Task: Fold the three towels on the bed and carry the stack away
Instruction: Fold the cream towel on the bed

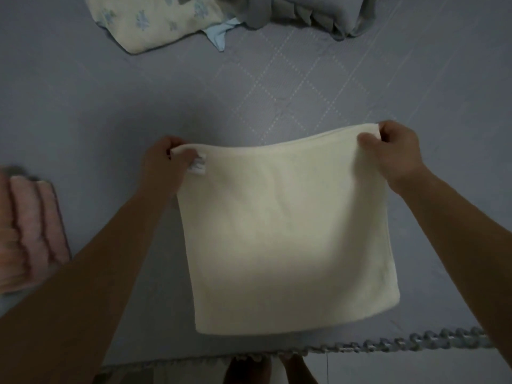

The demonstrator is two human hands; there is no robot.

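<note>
A cream towel (pixel 285 231), folded to a rough square, lies on the grey bed (pixel 138 106) in front of me. My left hand (pixel 166 162) pinches its far left corner, beside a small white label. My right hand (pixel 396 151) pinches the far right corner. The far edge is lifted slightly between both hands. A folded pink towel (pixel 27 231) sits at the left edge of the view. A cream towel with blue flowers (pixel 149 20) lies crumpled at the far side of the bed.
A grey quilt (pixel 318 15) is bunched at the far edge. A light blue cloth (pixel 219 34) pokes out beside the flowered towel. The bed's trimmed front edge (pixel 388 345) runs just below the cream towel, with my feet under it.
</note>
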